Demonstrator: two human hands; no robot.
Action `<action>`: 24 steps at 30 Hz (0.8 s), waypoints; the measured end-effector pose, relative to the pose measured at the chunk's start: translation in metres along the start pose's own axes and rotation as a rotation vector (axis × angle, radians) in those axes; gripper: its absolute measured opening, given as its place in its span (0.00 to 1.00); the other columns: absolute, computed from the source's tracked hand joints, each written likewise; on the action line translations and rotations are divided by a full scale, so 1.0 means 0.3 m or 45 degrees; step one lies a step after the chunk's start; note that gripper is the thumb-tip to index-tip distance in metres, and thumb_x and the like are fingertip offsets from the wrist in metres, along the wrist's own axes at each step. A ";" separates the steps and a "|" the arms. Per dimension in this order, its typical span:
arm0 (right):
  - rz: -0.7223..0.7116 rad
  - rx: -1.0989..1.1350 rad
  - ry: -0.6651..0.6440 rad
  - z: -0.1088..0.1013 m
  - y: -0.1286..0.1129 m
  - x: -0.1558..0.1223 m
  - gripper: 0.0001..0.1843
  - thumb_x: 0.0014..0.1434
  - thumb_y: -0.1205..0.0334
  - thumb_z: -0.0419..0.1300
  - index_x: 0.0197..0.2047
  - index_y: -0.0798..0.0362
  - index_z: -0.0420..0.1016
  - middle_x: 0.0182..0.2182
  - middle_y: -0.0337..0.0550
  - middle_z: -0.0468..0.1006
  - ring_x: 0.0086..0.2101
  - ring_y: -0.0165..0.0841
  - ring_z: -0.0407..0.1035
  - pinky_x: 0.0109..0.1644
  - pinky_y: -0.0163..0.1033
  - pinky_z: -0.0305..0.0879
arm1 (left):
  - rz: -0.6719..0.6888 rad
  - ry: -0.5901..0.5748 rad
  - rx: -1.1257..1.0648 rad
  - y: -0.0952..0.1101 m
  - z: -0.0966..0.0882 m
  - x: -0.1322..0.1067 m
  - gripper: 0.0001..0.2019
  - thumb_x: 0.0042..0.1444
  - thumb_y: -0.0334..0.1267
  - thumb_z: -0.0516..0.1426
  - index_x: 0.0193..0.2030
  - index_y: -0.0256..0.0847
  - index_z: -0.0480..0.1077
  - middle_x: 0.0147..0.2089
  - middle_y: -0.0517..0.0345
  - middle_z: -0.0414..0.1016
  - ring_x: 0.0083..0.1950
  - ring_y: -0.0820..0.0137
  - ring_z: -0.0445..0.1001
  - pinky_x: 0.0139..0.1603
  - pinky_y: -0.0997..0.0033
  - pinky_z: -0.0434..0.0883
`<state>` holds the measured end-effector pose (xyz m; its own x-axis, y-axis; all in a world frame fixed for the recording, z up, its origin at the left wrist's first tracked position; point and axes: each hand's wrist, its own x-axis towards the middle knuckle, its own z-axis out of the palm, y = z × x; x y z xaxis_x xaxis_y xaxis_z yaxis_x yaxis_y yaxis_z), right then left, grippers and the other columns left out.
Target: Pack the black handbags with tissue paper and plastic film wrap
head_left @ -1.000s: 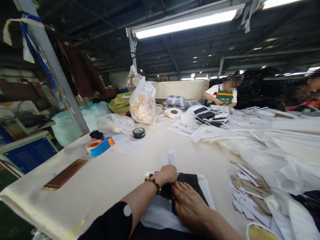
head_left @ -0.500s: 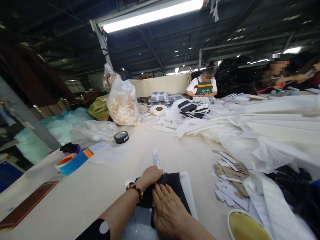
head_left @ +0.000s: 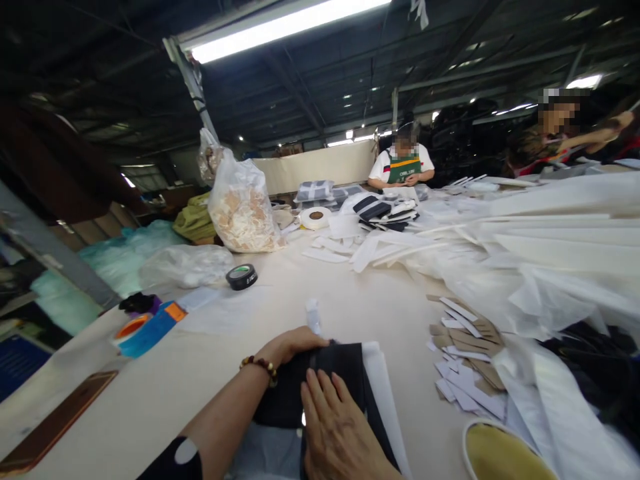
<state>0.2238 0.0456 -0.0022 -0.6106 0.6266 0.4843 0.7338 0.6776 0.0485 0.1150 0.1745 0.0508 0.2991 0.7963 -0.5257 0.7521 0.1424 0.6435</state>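
A dark piece of fabric (head_left: 345, 363) lies on the cream table (head_left: 210, 360) right in front of me, with a white backing piece (head_left: 380, 387) under its right side. My left hand (head_left: 290, 345), a bead bracelet on its wrist, grips the fabric's far left edge with fingers curled over it. My right hand (head_left: 333, 427) lies flat on the fabric, fingers stretched out and pressing it down. A small white strip (head_left: 313, 317) sticks out just beyond the left hand.
A heap of paper strips (head_left: 467, 360) lies at right, a yellow-lined bowl (head_left: 495, 457) at lower right. Black tape roll (head_left: 242, 276), blue tape dispenser (head_left: 145, 327), phone (head_left: 55, 423) and plastic bags (head_left: 240, 210) stand at left. White fabric piles fill the right. Two people work at the far end.
The camera has swung right and tipped down slightly. My left hand has slid left along the fabric's far edge. The right hand stays flat on the fabric.
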 end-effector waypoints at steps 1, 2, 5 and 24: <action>-0.025 -0.060 0.098 0.002 0.000 0.000 0.22 0.61 0.64 0.48 0.52 0.70 0.68 0.51 0.63 0.69 0.49 0.49 0.67 0.48 0.50 0.67 | -0.047 0.000 -0.045 0.009 -0.010 -0.010 0.10 0.46 0.43 0.59 0.26 0.37 0.70 0.26 0.61 0.72 0.27 0.72 0.67 0.29 0.72 0.64; -0.029 -0.116 0.203 0.001 -0.001 0.000 0.21 0.61 0.64 0.47 0.51 0.69 0.70 0.50 0.60 0.71 0.48 0.47 0.68 0.47 0.48 0.68 | -0.086 -0.002 -0.080 0.017 -0.020 -0.020 0.11 0.43 0.44 0.60 0.25 0.37 0.70 0.24 0.61 0.71 0.25 0.72 0.66 0.28 0.72 0.63; -0.048 -0.253 0.376 -0.019 -0.005 0.004 0.20 0.62 0.65 0.44 0.48 0.66 0.71 0.47 0.55 0.75 0.45 0.43 0.70 0.44 0.45 0.68 | -0.138 -0.008 -0.156 0.033 -0.050 -0.049 0.17 0.34 0.49 0.64 0.22 0.36 0.69 0.20 0.62 0.68 0.23 0.72 0.63 0.24 0.71 0.59; 0.044 -0.222 0.555 -0.126 -0.092 -0.022 0.22 0.63 0.68 0.39 0.47 0.64 0.72 0.47 0.49 0.75 0.47 0.42 0.70 0.45 0.42 0.71 | 0.157 -0.231 -0.316 0.038 -0.120 -0.263 0.23 0.33 0.52 0.65 0.28 0.36 0.66 0.24 0.63 0.67 0.26 0.74 0.62 0.28 0.74 0.58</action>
<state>0.2189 0.0081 0.0263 -0.4299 0.4022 0.8083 0.8136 0.5608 0.1537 0.0789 0.1346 0.1197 0.4954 0.7021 -0.5114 0.5440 0.2082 0.8128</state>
